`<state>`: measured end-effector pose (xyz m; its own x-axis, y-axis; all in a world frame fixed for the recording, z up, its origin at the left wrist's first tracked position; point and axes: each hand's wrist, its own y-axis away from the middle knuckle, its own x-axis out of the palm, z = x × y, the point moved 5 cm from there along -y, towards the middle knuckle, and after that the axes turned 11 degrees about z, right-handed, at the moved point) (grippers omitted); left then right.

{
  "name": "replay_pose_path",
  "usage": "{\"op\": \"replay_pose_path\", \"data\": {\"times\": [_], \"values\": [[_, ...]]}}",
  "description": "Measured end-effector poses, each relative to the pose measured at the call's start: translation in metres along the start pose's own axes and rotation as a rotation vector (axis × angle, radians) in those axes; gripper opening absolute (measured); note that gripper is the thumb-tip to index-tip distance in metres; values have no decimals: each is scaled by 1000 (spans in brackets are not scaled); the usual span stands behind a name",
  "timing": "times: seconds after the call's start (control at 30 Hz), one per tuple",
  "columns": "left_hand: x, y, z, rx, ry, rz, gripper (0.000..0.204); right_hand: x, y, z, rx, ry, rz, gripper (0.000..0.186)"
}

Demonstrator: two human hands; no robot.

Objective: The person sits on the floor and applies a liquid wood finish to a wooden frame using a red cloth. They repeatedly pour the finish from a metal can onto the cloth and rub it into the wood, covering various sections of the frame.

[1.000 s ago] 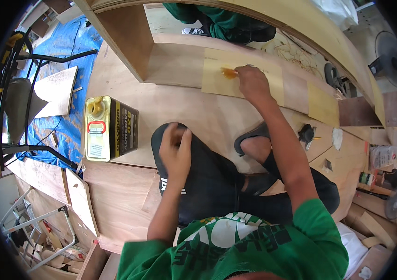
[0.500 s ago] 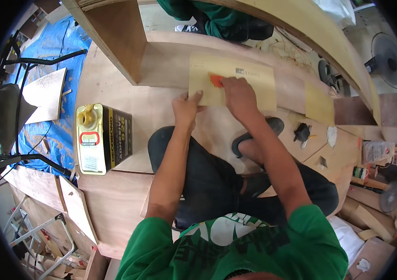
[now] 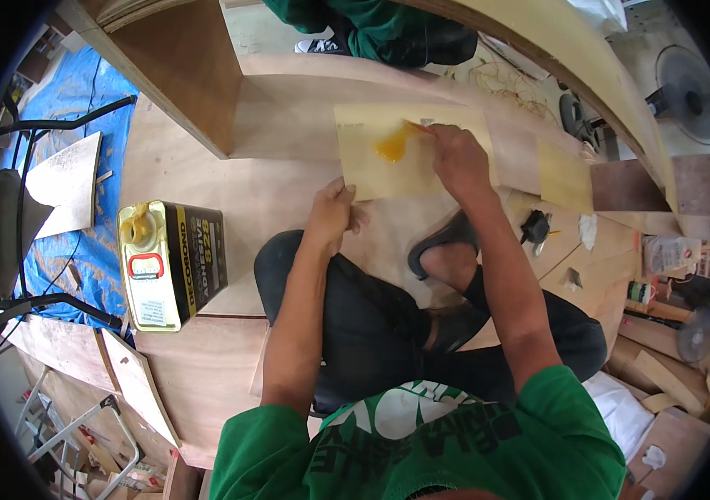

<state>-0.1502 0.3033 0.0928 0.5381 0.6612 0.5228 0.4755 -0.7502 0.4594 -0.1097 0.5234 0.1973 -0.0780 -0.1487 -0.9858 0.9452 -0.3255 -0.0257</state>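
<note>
My left hand (image 3: 330, 212) grips the near edge of a thin pale-yellow sheet (image 3: 355, 171) by its left half, thumb on top. My right hand (image 3: 461, 158) is closed round a small orange-red spreader (image 3: 422, 127), tipped over the sheet; a wet golden blob of glue (image 3: 390, 150) lies below and left of it. The sheet is at the lower board of an open plywood frame (image 3: 177, 79). A rectangular metal adhesive can (image 3: 200, 258), its opened spout coated in dried glue, stands left of my left forearm, on the plywood beside my knee.
Another person's legs (image 3: 396, 37) are behind the frame. A fan (image 3: 687, 98) stands at upper right. Black metal frames (image 3: 71, 121) and a white board (image 3: 63, 179) lie on a blue tarp at left. A dark object (image 3: 536, 225) and scrap paper (image 3: 588, 232) lie right of my foot.
My left hand went from over my knee to the sheet's near edge. My right hand moved left with the spreader, then back rightward, leaving the glue blob more in view.
</note>
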Motion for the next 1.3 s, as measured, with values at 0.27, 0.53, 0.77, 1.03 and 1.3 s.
{"op": "replay_pose_path", "data": {"times": [0.27,0.53,0.77,1.03,1.3], "values": [[13,-17,7,21,210,69,33,15,-13,0,155,135,53,17],[16,-14,4,119,95,85,33,1,32,67,-42,-24,77,21],[17,-15,4,134,73,73,32,0,1,56,-230,-16,-152,29],[14,-13,3,182,108,82,34,-2,10,44,-177,-53,-105,24],[24,-17,-4,254,-36,71,37,5,-19,-7,159,-36,79,21]]}}
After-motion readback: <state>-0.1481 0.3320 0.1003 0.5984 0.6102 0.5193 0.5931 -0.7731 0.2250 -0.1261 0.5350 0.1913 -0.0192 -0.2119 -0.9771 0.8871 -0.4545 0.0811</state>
